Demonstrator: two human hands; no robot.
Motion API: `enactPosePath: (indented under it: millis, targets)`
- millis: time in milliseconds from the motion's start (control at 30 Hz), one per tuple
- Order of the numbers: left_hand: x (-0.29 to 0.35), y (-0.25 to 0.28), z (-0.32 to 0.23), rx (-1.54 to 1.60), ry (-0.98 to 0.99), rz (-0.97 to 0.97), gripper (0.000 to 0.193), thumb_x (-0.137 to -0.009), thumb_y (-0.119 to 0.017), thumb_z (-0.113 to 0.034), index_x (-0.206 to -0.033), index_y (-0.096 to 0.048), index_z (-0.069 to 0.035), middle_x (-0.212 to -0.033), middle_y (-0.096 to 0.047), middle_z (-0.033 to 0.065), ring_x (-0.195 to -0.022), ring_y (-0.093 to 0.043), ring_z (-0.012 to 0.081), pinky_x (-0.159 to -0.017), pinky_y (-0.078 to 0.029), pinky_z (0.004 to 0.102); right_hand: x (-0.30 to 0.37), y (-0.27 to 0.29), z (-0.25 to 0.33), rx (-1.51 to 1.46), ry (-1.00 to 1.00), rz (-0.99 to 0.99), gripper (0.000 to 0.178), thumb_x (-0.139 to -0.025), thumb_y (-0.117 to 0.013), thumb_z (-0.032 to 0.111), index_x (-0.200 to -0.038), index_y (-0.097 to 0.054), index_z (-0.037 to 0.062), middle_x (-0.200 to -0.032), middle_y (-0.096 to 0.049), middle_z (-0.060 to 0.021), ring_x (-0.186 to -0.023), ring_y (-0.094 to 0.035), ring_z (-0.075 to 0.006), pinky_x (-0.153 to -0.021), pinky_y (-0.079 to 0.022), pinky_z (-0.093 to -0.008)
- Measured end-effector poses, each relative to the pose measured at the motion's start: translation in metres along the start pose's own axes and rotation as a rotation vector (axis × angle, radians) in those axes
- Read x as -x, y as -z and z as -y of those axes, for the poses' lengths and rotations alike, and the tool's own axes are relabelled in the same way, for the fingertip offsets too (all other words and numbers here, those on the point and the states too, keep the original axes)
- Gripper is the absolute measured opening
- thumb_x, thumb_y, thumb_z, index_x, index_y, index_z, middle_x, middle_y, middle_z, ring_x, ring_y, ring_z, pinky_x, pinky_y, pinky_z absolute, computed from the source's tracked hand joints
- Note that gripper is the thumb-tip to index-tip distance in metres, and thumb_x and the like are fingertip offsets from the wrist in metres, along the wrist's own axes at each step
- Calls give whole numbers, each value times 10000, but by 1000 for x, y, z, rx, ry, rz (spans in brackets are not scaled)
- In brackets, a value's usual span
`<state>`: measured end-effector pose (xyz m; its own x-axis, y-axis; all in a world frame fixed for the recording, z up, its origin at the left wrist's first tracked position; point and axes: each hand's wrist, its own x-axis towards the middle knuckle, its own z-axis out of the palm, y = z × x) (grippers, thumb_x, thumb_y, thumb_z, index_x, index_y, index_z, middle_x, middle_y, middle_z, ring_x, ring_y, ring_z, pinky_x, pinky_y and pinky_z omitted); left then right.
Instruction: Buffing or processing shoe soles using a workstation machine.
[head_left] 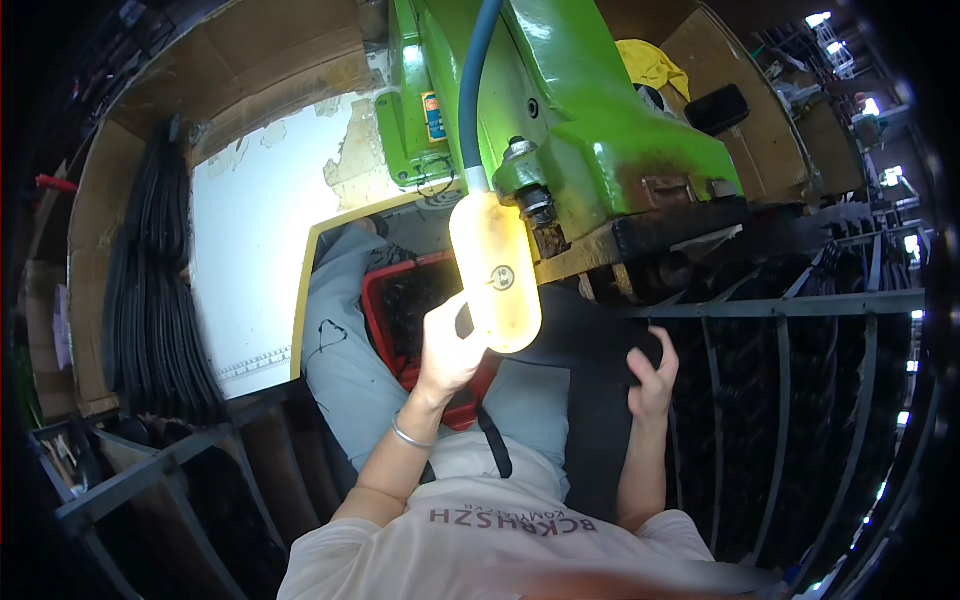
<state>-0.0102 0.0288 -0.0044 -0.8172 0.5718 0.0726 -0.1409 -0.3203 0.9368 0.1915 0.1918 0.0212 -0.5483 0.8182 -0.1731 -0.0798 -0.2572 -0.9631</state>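
Observation:
A glowing yellow oblong lamp (505,318) on a blue-grey cable hangs in front of a green machine (580,110). My left hand (448,352), with a bangle at the wrist, reaches up beside the lamp. The lamp and its glare hide my left fingertips, so their hold is unclear. A broad black piece of soft material (598,400) stretches from below the machine head down over my right thigh. My right hand (652,378) has bent fingers around its right edge. Below my left hand, a red crate (378,315) with dark contents stands between my legs.
Long black strips (150,290) hang in a bundle at the left, by a white board (245,250) with a yellow edge. Cardboard (250,50) walls the back. Metal racks (790,305) flank me. A yellow cloth (650,65) and a black phone-like object (717,108) lie behind the machine.

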Motion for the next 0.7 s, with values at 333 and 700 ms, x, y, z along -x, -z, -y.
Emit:
enactPosePath:
  millis: [333,700]
  targets:
    - [1,42,-31,-66,92,-2,202,-786,-652,-8,-975,-620,59,-845,-654,69,-738,-601,107,-682,-483,229,-67,-70,7,-126,111,186,277,-739,-622,-11,-1005,-543,-19,-904,-593,-45,-795,-565,-96,-732,-457,-218]
    - [-2,13,-25,-416,-153,52,224,-748,-696,-24,-955,-645,44,-827,-685,108,-730,-658,141,-660,-516,256,-69,-26,-16,-32,267,53,268,-788,-618,10,-1041,-532,-12,-954,-571,-44,-869,-533,-115,-816,-419,-237]
